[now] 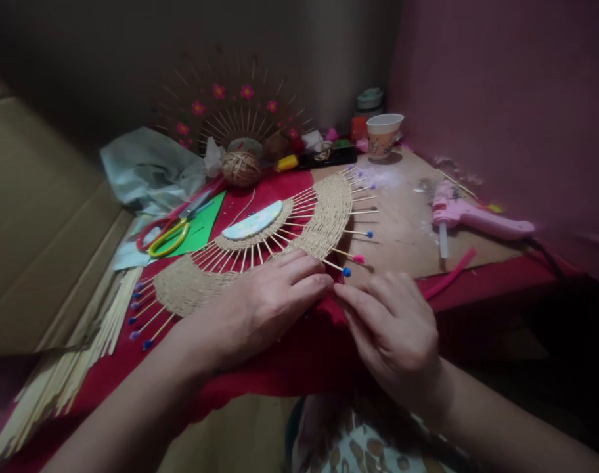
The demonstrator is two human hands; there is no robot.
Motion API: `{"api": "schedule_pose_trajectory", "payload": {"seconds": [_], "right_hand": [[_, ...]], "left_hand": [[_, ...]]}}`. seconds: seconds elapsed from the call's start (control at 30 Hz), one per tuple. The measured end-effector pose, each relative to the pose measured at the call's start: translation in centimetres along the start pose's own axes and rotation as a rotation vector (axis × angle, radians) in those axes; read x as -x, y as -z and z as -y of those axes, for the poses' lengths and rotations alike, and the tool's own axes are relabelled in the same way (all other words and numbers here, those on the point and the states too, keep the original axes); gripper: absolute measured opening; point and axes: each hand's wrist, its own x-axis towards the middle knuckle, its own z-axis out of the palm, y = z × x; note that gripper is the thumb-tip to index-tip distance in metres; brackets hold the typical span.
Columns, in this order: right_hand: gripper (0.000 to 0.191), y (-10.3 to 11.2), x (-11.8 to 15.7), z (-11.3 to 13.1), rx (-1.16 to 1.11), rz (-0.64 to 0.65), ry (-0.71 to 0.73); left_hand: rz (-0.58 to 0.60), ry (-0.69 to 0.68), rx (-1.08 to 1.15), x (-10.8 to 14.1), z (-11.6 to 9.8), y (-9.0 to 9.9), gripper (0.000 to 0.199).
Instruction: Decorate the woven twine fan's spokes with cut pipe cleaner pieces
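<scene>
Woven fan, half-round and tan, lies mid-tabletop, its pale sticks tipped with blue, purple and pink balls. The left hand covers its six-o'clock rim, fingers bent; I cannot tell its grip. Toward four o'clock, the right hand pinches thumb and forefinger together, anything between hidden.

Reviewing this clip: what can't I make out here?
- Anything the right hand may pinch: head view, hidden by its own fingers.
- The near middle of the woven fan: head view, covered by the left hand.
- Print on the cup: head view, too small and blurred.
- Far end of the pink glue gun's cord: head view, lost in shadow.
</scene>
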Motion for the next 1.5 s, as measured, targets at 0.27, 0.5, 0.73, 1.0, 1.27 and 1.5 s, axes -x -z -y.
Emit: {"api": "schedule_pose_trajectory", "payload": {"seconds": [0.27, 0.5, 0.73, 1.0, 1.27, 1.5], "right_hand": [[0.016, -0.4, -0.1, 0.4, -0.217, 0.053, -0.169], [0.013, 0.2, -1.5, 0.9, -0.978, 0.404, -1.088], [0.021, -0.3, -1.2, 0.4, -1.196, 0.444, -1.196], [0.026, -0.8, -1.0, 0.1, -1.253, 0.425, -1.241], [0.022, -1.0, -1.1, 0.3, -1.239, 0.376, -1.296], [0.022, -1.0, -0.9, 0.3, -1.174, 0.368, -1.294]], "left_hand": [[-0.070, -0.064, -0.015, -0.3, 0.2, -0.7, 0.022], [-0.069, -0.049, -0.024, -0.3, 0.2, -1.0, 0.021], [-0.077, 0.001, 0.013, -0.4, -0.1, -1.0, 0.021], [-0.133, 0.108, 0.153, -0.3, 0.2, -1.8, 0.016], [-0.346, 0.290, -0.051, 2.3, -4.2, -0.6, 0.009], [-0.356, 0.302, -0.311, 4.5, -7.9, -4.7, 0.027]]}}
